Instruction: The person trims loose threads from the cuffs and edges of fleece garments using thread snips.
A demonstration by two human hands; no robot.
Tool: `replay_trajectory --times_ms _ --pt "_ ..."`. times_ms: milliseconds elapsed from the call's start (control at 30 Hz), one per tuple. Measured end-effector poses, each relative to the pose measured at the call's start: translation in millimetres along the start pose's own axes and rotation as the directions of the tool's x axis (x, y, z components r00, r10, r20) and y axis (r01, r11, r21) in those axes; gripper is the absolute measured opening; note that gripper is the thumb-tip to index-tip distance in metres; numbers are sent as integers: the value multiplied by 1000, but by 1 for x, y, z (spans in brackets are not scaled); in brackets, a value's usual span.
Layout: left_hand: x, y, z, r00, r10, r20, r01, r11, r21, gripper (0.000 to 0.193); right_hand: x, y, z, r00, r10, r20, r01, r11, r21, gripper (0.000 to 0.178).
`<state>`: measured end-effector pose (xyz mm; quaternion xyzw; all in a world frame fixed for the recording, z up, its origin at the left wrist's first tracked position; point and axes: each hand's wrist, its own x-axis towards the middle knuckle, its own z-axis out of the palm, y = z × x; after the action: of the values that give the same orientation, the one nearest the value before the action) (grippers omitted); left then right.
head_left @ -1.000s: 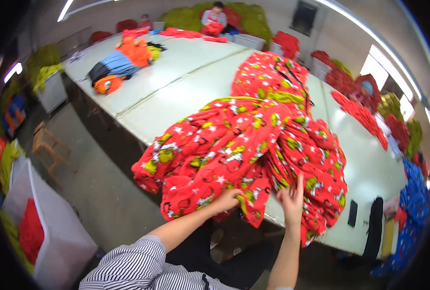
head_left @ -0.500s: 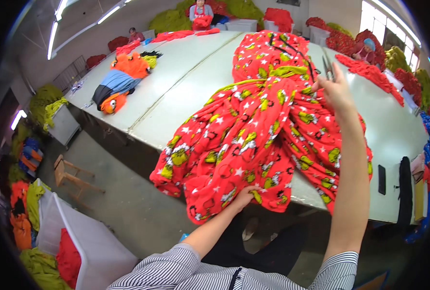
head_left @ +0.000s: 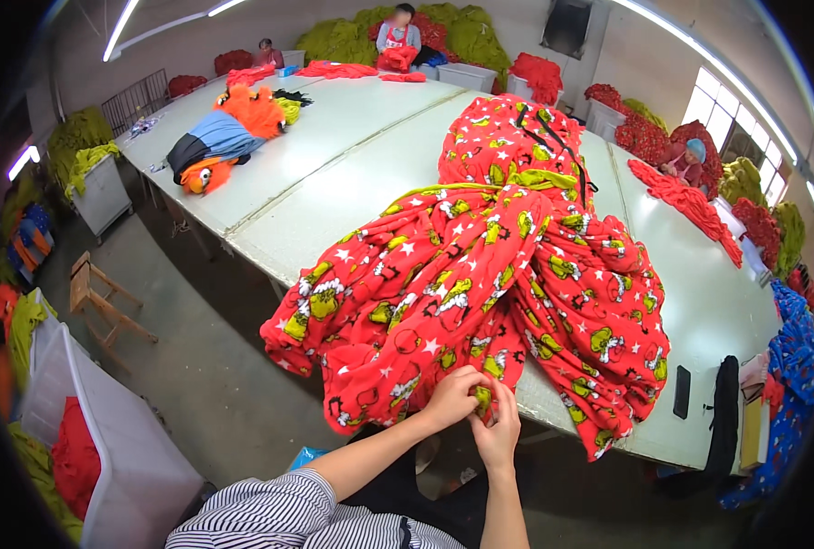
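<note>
A red fleece garment (head_left: 425,302) with green figures, white stars and green trim lies bunched on the pale worktable (head_left: 334,174). Its lower edge hangs over the table's near side. There my left hand (head_left: 452,400) pinches the hem between closed fingers. My right hand (head_left: 497,428) is right beside it, fingertips bent in at the same piece of cloth. What the right fingers hold is hidden, and no cutting tool shows now. Two black cords (head_left: 553,133) lie across the garment's far end.
An orange and blue plush-like piece (head_left: 219,142) lies on the table's far left. A black phone (head_left: 681,392) and a black cloth strip (head_left: 725,403) are near the right edge. A wooden stool (head_left: 105,297) and a white bin (head_left: 105,448) stand on the floor at left. Other people work farther off.
My right hand, which was raised over the garment's right side with small metal snips, has come down to the hem beside my left hand. The garment's right part has settled toward the near edge.
</note>
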<state>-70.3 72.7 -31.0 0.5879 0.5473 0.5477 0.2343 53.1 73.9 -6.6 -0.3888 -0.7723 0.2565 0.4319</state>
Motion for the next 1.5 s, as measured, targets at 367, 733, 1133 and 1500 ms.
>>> replay_trajectory --times_ms 367,733,1133,1500 --pt "15 26 -21 971 237 -26 -230 962 149 24 5 47 -28 942 112 -315 -127 992 -27 28" --pt "38 -2 -7 970 -100 223 104 995 -8 20 -12 85 -52 947 270 -175 -210 930 302 8" --pt "4 -97 -1 926 -312 212 275 943 185 25 66 127 -196 837 365 -407 -36 780 625 58" --pt "13 -45 -1 861 -452 233 452 890 58 23 185 2 -391 690 371 -622 -57 884 464 15"
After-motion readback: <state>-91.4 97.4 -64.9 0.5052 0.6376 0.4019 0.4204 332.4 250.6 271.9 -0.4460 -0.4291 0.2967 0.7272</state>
